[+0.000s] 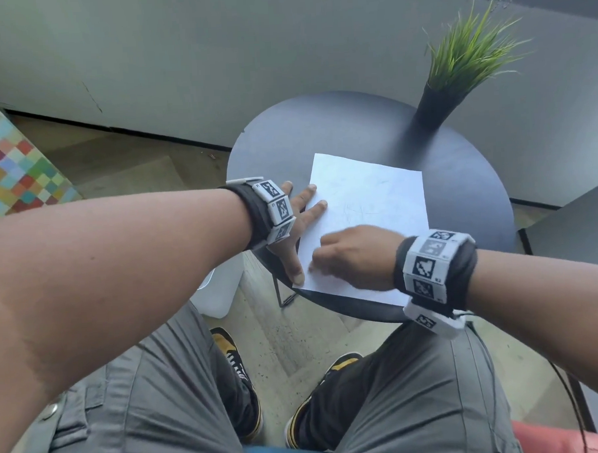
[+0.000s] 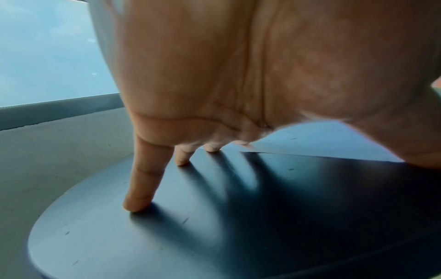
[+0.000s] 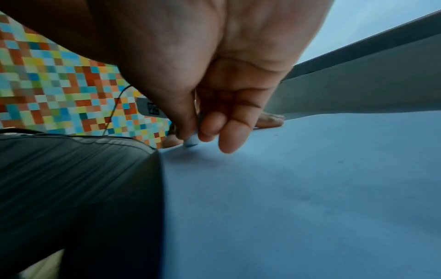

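Observation:
A white sheet of paper with faint pencil lines lies on a round dark table. My left hand is spread flat, its straight fingers pressing the table and the left edge of the paper. My right hand is curled over the sheet's near left part. In the right wrist view its thumb and fingers pinch a small pale object, perhaps an eraser, against the paper. Most of that object is hidden.
A black pot with green grass-like leaves stands at the table's far right. A panel of coloured squares leans at the left. A white box sits on the floor under the table's near edge. My knees in grey trousers are just below.

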The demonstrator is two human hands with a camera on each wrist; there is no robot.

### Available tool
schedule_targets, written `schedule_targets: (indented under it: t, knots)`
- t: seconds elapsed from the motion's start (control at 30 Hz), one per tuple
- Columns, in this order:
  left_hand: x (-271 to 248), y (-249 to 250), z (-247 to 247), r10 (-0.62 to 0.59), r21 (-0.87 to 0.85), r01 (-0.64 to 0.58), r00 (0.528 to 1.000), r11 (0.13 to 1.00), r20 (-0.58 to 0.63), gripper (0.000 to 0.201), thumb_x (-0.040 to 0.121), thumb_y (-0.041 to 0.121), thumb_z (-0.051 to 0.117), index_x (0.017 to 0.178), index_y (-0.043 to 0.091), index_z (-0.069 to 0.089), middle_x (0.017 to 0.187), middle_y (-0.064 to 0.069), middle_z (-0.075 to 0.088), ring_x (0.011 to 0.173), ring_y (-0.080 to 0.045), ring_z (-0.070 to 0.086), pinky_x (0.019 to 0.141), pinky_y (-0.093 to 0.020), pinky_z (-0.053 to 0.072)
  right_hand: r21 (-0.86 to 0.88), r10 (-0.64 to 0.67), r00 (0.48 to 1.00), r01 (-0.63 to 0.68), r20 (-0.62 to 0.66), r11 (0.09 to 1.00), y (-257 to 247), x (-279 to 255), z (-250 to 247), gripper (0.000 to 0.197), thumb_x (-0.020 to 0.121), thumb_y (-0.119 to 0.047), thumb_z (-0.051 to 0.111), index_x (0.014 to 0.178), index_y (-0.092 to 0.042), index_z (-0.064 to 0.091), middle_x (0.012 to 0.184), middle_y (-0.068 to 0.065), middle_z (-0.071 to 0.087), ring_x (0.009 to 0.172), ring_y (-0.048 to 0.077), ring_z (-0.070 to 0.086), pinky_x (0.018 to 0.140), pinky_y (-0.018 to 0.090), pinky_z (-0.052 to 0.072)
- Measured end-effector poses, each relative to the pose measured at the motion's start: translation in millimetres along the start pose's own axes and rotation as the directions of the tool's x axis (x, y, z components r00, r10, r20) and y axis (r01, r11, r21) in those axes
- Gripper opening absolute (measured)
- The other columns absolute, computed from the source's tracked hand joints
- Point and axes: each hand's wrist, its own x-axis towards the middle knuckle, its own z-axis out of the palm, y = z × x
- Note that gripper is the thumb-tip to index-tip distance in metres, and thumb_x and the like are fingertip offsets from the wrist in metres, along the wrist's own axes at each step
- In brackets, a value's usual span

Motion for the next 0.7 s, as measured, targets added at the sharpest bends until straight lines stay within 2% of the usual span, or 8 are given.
schedule_targets:
  t: [0.13,0.2,0.33,0.47,0.5,0.6,0.63,0.7]
  knots:
    - [-2.9,1.0,-3.6,-0.005,-0.015,0.005,1.000,1.000,-0.011,0.155,0.038,0.095,0.063,0.153,0.036,-0.021,0.164,0.001,-0.024,0.150,-0.044,-0.010,0.119,-0.063,0.013,0.067,0.356,0.926,-0.350,-0.123,0.934,40.7,5.3,-1.1,0.021,0.097,-0.037,0.043,0.106,-0.031,0.061,0.101,-0.002,0.064,0.098,0.024,0.057,0.080,0.037,0.049]
    - [-4.6,4.7,-5.3,-0.020,-0.047,0.018,0.999,0.999,-0.033,0.146,0.045,0.097,0.059,0.155,0.036,-0.016,0.166,0.001,-0.020,0.150,-0.043,-0.008,0.119,-0.063,0.013,0.081,0.407,0.906,-0.399,-0.117,0.913,42.9,6.1,1.5,0.022,0.096,-0.037,0.043,0.107,-0.029,0.060,0.102,0.002,0.065,0.097,0.027,0.058,0.079,0.037,0.050]
    - [-6.5,16.9,-1.9,-0.061,-0.068,0.057,0.996,0.996,-0.058,0.143,0.052,0.099,0.053,0.157,0.030,-0.014,0.166,-0.002,-0.020,0.150,-0.045,-0.011,0.119,-0.063,0.014,0.040,0.331,0.939,-0.328,-0.096,0.944,18.3,-2.6,4.1,0.025,0.096,-0.033,0.038,0.111,-0.021,0.054,0.101,0.006,0.063,0.095,0.030,0.059,0.080,0.041,0.051]
    - [-7.3,19.4,0.8,-0.071,-0.038,0.069,0.996,0.997,-0.059,0.144,0.053,0.094,0.060,0.156,0.031,-0.020,0.165,-0.005,-0.023,0.149,-0.048,-0.012,0.118,-0.065,0.015,-0.077,0.054,0.998,-0.051,0.031,0.996,-11.3,-16.0,8.2,0.018,0.096,-0.027,0.040,0.110,-0.020,0.049,0.088,0.000,0.047,0.082,0.028,0.057,0.068,0.040,0.050]
    - [-8.6,19.3,-0.5,-0.069,-0.047,0.066,0.996,0.997,-0.049,0.145,0.052,0.094,0.062,0.155,0.034,-0.020,0.164,-0.005,-0.024,0.149,-0.047,-0.013,0.117,-0.067,0.014,-0.097,0.059,0.997,-0.055,0.040,0.994,-6.2,-16.6,6.4,0.018,0.096,-0.027,0.040,0.111,-0.021,0.048,0.088,-0.001,0.046,0.082,0.028,0.057,0.066,0.039,0.050]
    - [-9.8,18.7,-4.6,-0.059,-0.064,0.057,0.998,0.996,-0.031,0.144,0.049,0.093,0.064,0.154,0.040,-0.020,0.164,-0.005,-0.025,0.149,-0.047,-0.013,0.117,-0.069,0.012,-0.117,0.248,0.963,-0.260,-0.106,0.959,27.1,-15.4,0.8,0.014,0.099,-0.031,0.036,0.106,-0.024,0.046,0.087,-0.003,0.043,0.090,0.029,0.059,0.066,0.036,0.045]
    - [-9.4,17.8,-4.9,-0.054,-0.059,0.052,0.998,0.997,-0.036,0.145,0.048,0.094,0.064,0.154,0.041,-0.020,0.164,-0.005,-0.025,0.149,-0.047,-0.012,0.117,-0.068,0.013,-0.111,0.260,0.958,-0.273,-0.122,0.955,30.6,-15.3,2.2,0.014,0.099,-0.031,0.035,0.104,-0.024,0.046,0.086,-0.004,0.043,0.090,0.029,0.059,0.066,0.035,0.043]
    - [-7.7,15.0,-3.6,-0.049,-0.040,0.047,0.998,0.998,-0.038,0.148,0.044,0.096,0.062,0.153,0.041,-0.020,0.164,-0.005,-0.024,0.149,-0.048,-0.010,0.117,-0.067,0.015,-0.097,0.139,0.987,-0.146,-0.075,0.984,15.6,-15.6,6.5,0.013,0.098,-0.028,0.037,0.103,-0.021,0.047,0.087,-0.001,0.046,0.087,0.027,0.057,0.067,0.035,0.042]
